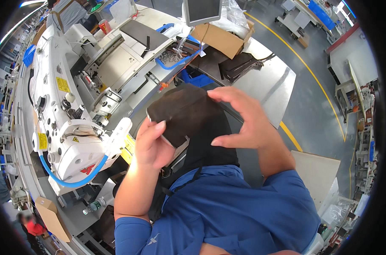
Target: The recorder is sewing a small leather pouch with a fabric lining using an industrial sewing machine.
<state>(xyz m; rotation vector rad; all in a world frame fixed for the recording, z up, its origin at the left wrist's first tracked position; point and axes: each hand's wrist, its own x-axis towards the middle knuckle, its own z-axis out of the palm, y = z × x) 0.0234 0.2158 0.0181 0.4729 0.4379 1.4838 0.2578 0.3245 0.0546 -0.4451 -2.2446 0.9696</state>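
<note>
A dark brown flat piece [182, 111], like leather or cloth, is held up over my lap. My left hand [152, 146] grips its lower left edge, thumb on top and fingers underneath. On the other side, my right hand [248, 121] is open, with the thumb spread well away from the fingers. Its fingertips reach the upper right corner of the piece; whether they touch it I cannot tell. Left of my left hand stands a large white industrial sewing machine [80, 140] with a blue hose [74, 184].
Ahead are a blue basket [176, 63] of small metal parts, a cardboard box [218, 40] and a monitor [202, 10]. Dark brown pieces [242, 67] lie on a metal table [276, 80] at right. A plastic bottle [93, 205] lies at lower left.
</note>
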